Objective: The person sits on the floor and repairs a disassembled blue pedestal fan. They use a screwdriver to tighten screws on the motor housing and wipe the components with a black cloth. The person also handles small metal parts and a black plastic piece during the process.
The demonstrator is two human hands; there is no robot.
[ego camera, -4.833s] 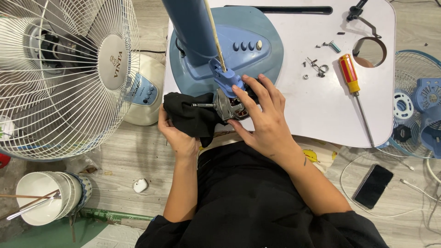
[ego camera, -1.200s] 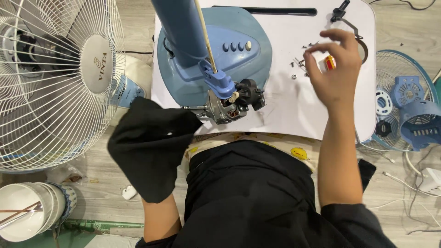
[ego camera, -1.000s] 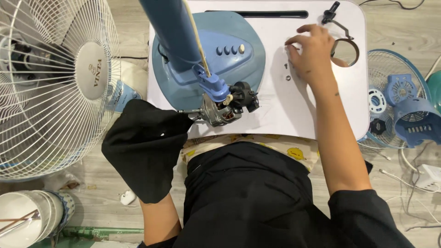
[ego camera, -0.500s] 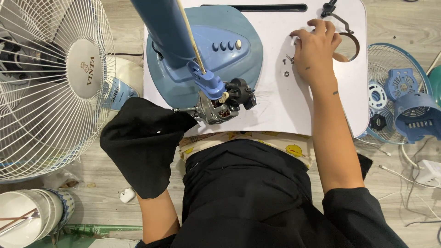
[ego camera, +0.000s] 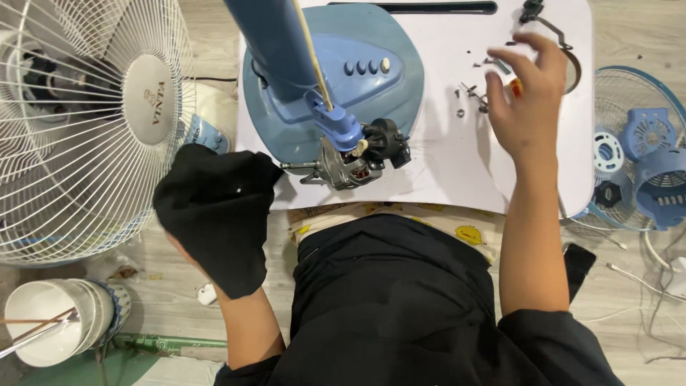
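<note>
Working over a stripped blue fan (ego camera: 325, 78) lying across the white worktop (ego camera: 443, 171), I count it as partly taken apart.

Its grille and blue covers (ego camera: 647, 161) already lie off to the right, and the bare motor (ego camera: 350, 164) sits exposed at the worktop's near edge. My left hand (ego camera: 214, 214) clutches a black cloth (ego camera: 229, 236) just beside the motor; my right hand (ego camera: 525, 100) hovers loosely curled, grasping nothing I can see, over the loose screws (ego camera: 468, 93).

Screws (ego camera: 471, 93) crowd tray; bare patch (ego camera: 443, 179) nr motor (ego camera: 350, 161).
</note>
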